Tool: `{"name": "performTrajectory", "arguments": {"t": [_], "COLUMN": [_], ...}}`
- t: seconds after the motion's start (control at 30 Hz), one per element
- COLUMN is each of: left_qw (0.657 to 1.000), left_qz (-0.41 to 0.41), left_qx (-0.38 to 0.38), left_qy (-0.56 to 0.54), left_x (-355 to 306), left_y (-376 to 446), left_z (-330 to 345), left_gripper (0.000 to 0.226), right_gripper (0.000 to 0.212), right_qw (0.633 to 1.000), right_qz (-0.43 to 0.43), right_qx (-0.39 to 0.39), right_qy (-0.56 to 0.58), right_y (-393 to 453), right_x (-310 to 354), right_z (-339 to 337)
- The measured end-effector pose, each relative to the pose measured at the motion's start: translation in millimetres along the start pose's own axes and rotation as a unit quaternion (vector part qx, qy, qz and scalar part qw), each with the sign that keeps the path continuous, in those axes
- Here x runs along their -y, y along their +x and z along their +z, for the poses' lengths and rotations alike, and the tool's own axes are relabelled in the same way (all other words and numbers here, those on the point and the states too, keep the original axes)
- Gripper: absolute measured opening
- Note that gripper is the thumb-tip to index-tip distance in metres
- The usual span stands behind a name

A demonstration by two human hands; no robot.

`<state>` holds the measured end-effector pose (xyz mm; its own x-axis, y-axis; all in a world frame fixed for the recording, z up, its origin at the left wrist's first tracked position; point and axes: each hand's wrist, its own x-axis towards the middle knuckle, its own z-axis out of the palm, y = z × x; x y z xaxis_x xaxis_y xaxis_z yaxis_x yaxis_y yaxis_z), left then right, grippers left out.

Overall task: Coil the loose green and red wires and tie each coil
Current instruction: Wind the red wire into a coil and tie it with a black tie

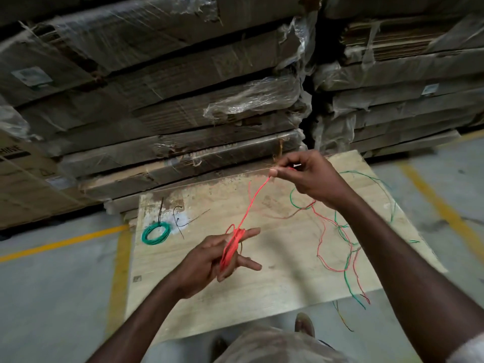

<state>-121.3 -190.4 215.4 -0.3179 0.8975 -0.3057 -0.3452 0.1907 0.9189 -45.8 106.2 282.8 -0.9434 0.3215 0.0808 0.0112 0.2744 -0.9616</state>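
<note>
1. From the head view, two bare hands work above one pale wooden board (262, 297) lying on the floor.
2. The left hand (209, 260) has its fingers spread, with one red coil (231, 247) looped round them; its grip carries those loops.
3. The right hand (311, 176) is raised, its grip pinching the red wire (251, 203) between thumb and fingertip; the strand runs taut down to the coil.
4. One finished green coil (156, 232) lies on the board's left part, well apart from both hands.
5. About three thin black ties (180, 218) lie just beside that coil.
6. Loose green wires (345, 273) and more red strands tangle on the board's right side; I cannot count them.
7. Wrapped cardboard stacks (183, 100) stand behind.
</note>
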Motion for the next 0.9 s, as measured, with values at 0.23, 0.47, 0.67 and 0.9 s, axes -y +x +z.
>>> {"name": "performTrajectory", "arguments": {"t": [0.23,0.47,0.67,0.9], "left_qw": [0.943,0.855,0.809,0.88], "left_qz": [0.124,0.265,0.317,0.291], "left_qx": [0.013,-0.002,-0.212,-0.364], "left_qy": [-0.308,-0.445,-0.448,-0.096], "left_x": [-13,-48,-76,-52], "left_y": [-24,-10,17,57], "left_z": [11,7,-24,-43], "left_gripper": [0.056,0.056,0.049,0.05], "right_gripper": [0.023,0.016,0.021,0.024], "right_qw": [0.998,0.993,0.985,0.975], "right_qz": [0.037,0.087,0.104,0.094], "right_qx": [0.013,0.078,0.139,0.198], "right_qy": [-0.044,-0.002,0.009,-0.023], "right_y": [1,-31,-57,-70], "right_x": [-33,-60,-55,-32], "right_z": [32,49,57,54]}}
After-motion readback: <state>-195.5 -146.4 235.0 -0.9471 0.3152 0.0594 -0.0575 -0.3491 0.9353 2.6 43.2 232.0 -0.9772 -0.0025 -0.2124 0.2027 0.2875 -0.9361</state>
